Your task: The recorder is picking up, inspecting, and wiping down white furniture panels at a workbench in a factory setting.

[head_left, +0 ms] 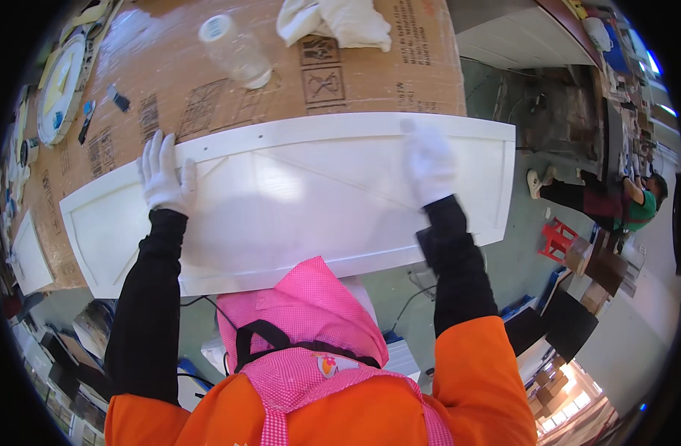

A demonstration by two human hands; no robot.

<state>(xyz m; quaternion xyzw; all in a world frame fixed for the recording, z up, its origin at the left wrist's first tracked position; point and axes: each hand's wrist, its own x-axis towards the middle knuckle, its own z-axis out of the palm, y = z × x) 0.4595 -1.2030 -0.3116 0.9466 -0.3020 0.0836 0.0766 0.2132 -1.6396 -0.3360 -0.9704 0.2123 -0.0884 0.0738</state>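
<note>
A long white framed panel [318, 215] with diagonal lines on its face lies across the cardboard-covered table, its near edge by my pink checked apron. My left hand [166, 175], in a white glove, rests on its far left part with the fingers spread over the frame strip. Toward the right end, my right hand [431, 165] is over the panel, also gloved in white. Motion smears its fingers, so whether it holds anything cannot be made out. A dark flat piece [428, 247] shows beside my right forearm. Two small dark holes mark the far strip.
Cardboard [281, 97] covers the table. Beyond the panel are a clear plastic bottle [240, 56] lying down and a white cloth [340, 22]. A cutter knife [86, 123] and a round white lid [60, 89] lie left. Far right are a person [630, 201] and a red stool [556, 239].
</note>
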